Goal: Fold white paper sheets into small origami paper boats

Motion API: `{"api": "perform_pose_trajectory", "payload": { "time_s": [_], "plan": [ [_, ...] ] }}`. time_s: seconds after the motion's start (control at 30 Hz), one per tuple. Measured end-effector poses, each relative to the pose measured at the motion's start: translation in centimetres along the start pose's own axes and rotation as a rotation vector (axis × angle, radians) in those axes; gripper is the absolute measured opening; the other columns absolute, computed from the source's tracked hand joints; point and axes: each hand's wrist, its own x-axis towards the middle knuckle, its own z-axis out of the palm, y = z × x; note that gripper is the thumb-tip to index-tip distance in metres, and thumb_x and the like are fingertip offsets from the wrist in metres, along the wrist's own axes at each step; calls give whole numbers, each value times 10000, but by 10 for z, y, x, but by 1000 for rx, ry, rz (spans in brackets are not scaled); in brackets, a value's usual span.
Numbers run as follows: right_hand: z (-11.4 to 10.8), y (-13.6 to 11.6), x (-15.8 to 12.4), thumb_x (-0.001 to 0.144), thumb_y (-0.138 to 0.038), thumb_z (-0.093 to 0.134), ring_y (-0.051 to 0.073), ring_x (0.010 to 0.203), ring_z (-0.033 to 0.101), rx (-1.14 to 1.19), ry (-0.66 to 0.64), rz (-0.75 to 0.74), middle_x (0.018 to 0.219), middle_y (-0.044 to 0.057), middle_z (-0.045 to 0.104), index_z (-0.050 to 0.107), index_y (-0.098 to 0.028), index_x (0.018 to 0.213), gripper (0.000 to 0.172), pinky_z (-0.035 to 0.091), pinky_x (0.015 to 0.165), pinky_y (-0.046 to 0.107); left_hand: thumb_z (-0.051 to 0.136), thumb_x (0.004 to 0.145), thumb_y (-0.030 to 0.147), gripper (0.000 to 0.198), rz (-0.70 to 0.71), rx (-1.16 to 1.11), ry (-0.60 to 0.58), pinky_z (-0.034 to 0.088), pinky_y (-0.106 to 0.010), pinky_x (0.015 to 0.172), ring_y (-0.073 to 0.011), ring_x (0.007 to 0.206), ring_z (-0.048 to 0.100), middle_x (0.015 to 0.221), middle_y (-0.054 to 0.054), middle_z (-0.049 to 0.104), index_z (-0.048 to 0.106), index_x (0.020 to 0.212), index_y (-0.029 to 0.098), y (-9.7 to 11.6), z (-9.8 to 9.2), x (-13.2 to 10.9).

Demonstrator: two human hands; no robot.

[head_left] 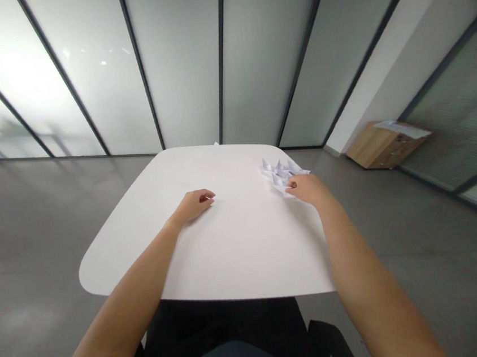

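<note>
Several white folded paper boats (pixel 279 168) with pointed peaks sit bunched together near the right edge of the white table (pixel 236 241). My right hand (pixel 307 187) is at the near side of the bunch, thumb and fingers pinched on one paper boat (pixel 279 182). The fingertips partly cover that boat. Left of the table's middle, my left hand (pixel 194 204) hovers low over or rests on the surface; which one I cannot tell. Its fingers are loosely curled, with a small gap between thumb and fingertips and nothing visible held there.
A small white tip (pixel 216 143) shows at the table's far edge. Frosted glass panels (pixel 179 65) with dark frames stand behind the table. A wooden cabinet (pixel 382 143) with papers on top is on the floor at right. A black chair armrest (pixel 330 342) is near me.
</note>
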Motion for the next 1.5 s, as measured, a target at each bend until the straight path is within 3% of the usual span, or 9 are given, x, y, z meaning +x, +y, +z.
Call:
{"api": "perform_pose_trajectory", "payload": {
  "time_s": [0.27,0.4,0.5,0.6,0.7,0.8,0.9,1.0,1.5],
  "plan": [
    [-1,3,-1,720,-308,825,314,826,695,6,-115,84,869,84,760,791,-256,918,207,494,766,427,630,876,411,286,13,15,-23,558,-317,844,-199,864,713,988,-42,785,767,1057,237,-2,1,1],
    [-18,-17,-2,808,-403,756,319,791,703,-10,76,65,820,83,754,794,-269,951,200,520,741,434,618,884,411,288,23,20,-19,555,-321,836,-203,859,710,984,-42,785,772,1057,240,0,1,1],
    [-16,-54,-4,934,-438,602,308,828,724,78,250,-5,844,94,772,777,-226,1066,304,539,808,441,607,892,412,293,30,52,-19,554,-325,841,-209,866,712,993,-46,788,778,1059,243,3,1,0],
    [7,-100,-6,992,-435,509,295,1103,704,213,92,-215,1196,121,756,694,-179,1306,444,508,1019,440,587,911,418,310,38,111,-27,555,-335,883,-220,899,719,1029,-52,789,781,1077,244,7,0,0],
    [35,-137,-8,1031,-449,432,293,1456,453,218,-103,-438,1550,130,513,531,-172,1503,556,306,1236,468,599,916,450,360,93,156,-31,523,-362,1010,-252,1068,708,1171,-69,767,765,1166,251,12,-1,0],
    [53,-156,-12,1024,-577,410,312,1570,219,130,-218,-505,1674,124,298,387,-188,1597,693,163,1280,517,613,917,528,488,201,212,-61,396,-417,1176,-283,1305,601,1362,-80,685,695,1319,264,17,-2,-1],
    [60,-159,-17,946,-761,404,364,1585,105,36,-293,-482,1710,125,171,294,-199,1636,897,111,1275,564,608,894,647,689,216,330,-106,219,-495,1264,-328,1485,409,1559,-102,507,572,1465,264,16,1,-4],
    [64,-155,-20,931,-810,337,378,1579,131,-1,-356,-443,1705,141,184,270,-197,1643,942,116,1266,580,558,896,715,802,159,391,-154,171,-502,1271,-339,1539,308,1643,-129,367,473,1541,245,12,7,-8],
    [68,-153,-21,927,-836,246,370,1580,136,-26,-371,-433,1703,155,187,266,-176,1642,973,104,1268,568,476,916,742,821,155,422,-143,170,-492,1265,-347,1534,315,1644,-143,364,447,1554,225,11,14,-12]
  ]
}}
